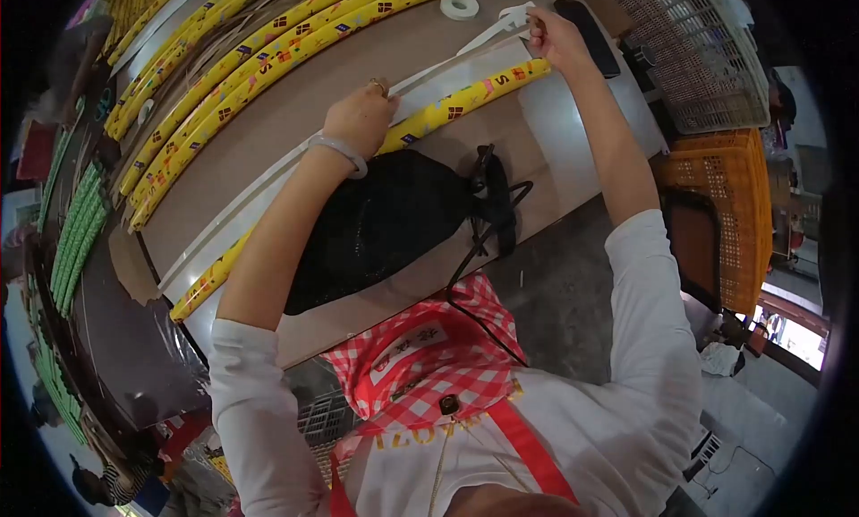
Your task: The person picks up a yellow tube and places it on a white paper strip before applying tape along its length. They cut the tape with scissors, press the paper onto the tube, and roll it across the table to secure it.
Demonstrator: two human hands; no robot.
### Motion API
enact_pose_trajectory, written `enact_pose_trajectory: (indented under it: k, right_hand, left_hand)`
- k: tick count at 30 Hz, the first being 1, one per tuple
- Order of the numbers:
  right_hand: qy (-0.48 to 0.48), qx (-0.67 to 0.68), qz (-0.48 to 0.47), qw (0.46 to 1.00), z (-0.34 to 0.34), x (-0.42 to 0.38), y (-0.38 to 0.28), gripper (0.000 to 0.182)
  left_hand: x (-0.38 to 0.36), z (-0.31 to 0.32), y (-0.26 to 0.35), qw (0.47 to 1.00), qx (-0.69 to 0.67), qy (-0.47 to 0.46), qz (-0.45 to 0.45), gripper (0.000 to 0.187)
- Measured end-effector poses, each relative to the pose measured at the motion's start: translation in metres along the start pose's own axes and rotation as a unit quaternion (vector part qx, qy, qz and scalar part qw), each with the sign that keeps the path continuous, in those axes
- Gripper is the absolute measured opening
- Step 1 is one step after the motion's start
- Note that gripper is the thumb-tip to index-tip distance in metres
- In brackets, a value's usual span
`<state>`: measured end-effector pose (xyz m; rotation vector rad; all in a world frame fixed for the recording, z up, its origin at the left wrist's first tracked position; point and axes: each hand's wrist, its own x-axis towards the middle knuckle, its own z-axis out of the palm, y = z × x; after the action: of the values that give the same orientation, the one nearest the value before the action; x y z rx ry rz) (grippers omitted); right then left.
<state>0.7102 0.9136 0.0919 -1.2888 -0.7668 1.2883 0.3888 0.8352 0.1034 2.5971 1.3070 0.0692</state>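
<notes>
A long yellow patterned tube (452, 108), like a roll of wrapping paper, lies slantwise over the table. Beside it runs a long, thin white strip (234, 202), whose far right end (514, 17) looks bunched. My left hand (362, 119), with a bangle on the wrist, is closed over the strip, close against the tube; what its curled fingers hold is hidden. At the tube's far right end, my right hand (557, 38) pinches the bunched white end. A black drawstring pouch (385, 222) lies under and beside my left forearm.
More yellow patterned tubes (268, 65) lie along the far left of the table (501, 190). A white tape roll (459, 6) sits at the back, a black phone-like object (587, 39) at the right. Orange crates (747, 222) and a pale basket (707, 60) stand beyond the right edge.
</notes>
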Motion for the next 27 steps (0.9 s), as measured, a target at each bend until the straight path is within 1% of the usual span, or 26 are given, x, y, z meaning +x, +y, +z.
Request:
enact_pose_trajectory:
  k: [1,2,3,4,6,8,11,13,14,16,17,19,20,22,23,25,26,27]
  right_hand:
    - [0.002,-0.001,-0.002,1.0,-0.003,0.003,-0.002,0.018]
    - [0.028,-0.026,-0.003,0.999,-0.005,0.005,-0.004,0.016]
    - [0.054,-0.05,-0.004,0.997,-0.006,0.007,-0.005,0.015]
    - [0.055,-0.051,-0.005,0.997,-0.007,0.01,-0.007,0.015]
    - [0.072,-0.056,-0.01,0.996,-0.01,0.014,-0.009,0.017]
    - [0.069,-0.059,-0.018,0.996,-0.016,0.017,-0.012,0.018]
    - [0.069,-0.062,-0.02,0.996,-0.021,0.023,-0.017,0.019]
    - [0.071,-0.064,-0.013,0.995,-0.023,0.026,-0.02,0.02]
    - [0.078,-0.074,-0.008,0.994,-0.023,0.028,-0.021,0.02]
    - [0.092,-0.094,0.001,0.991,-0.024,0.03,-0.024,0.02]
    - [0.1,-0.104,0.005,0.99,-0.025,0.031,-0.026,0.021]
    - [0.105,-0.115,0.01,0.988,-0.029,0.038,-0.026,0.021]
    - [0.104,-0.113,0.018,0.988,-0.031,0.042,-0.026,0.02]
    - [0.101,-0.113,0.027,0.988,-0.033,0.046,-0.027,0.019]
    - [0.098,-0.126,0.026,0.987,-0.034,0.048,-0.027,0.018]
    - [0.094,-0.14,0.026,0.985,-0.043,0.056,-0.026,0.019]
    - [0.098,-0.133,0.041,0.985,-0.047,0.06,-0.026,0.02]
    - [0.103,-0.127,0.056,0.985,-0.047,0.062,-0.027,0.022]
  left_hand:
    - [0.0,0.002,-0.002,1.0,-0.002,0.002,0.005,0.024]
    - [0.001,0.005,-0.003,1.0,-0.003,0.004,0.007,0.024]
    - [0.002,0.006,-0.003,0.999,-0.032,-0.003,-0.017,0.025]
    - [0.002,0.006,-0.004,0.997,-0.06,-0.009,-0.04,0.025]
    - [0.002,0.005,-0.004,0.998,-0.056,-0.007,-0.035,0.026]
    - [0.002,0.004,-0.003,0.998,-0.053,-0.006,-0.032,0.026]
    - [0.002,0.003,-0.003,0.995,-0.077,-0.016,-0.058,0.025]
    - [0.003,0.005,-0.004,0.998,-0.056,0.0,-0.023,0.024]
    - [0.003,0.006,-0.004,0.998,-0.057,0.0,-0.026,0.024]
    - [0.001,-0.007,0.005,0.991,-0.096,-0.037,-0.089,0.024]
    - [0.001,-0.002,0.001,0.99,-0.097,-0.037,-0.091,0.024]
    - [0.0,0.006,-0.007,0.999,0.004,0.019,0.044,0.024]
    - [0.001,0.011,-0.008,0.999,0.004,0.019,0.042,0.024]
    - [0.0,0.005,-0.003,1.0,-0.013,0.005,-0.001,0.023]
    - [0.001,0.007,-0.004,1.0,-0.013,0.005,-0.003,0.023]
    - [0.002,0.013,-0.007,0.999,-0.022,0.032,0.008,0.028]
    - [0.001,0.015,-0.009,0.999,-0.023,0.032,0.007,0.028]
    - [0.0,0.015,-0.011,0.998,-0.008,0.044,0.036,0.028]
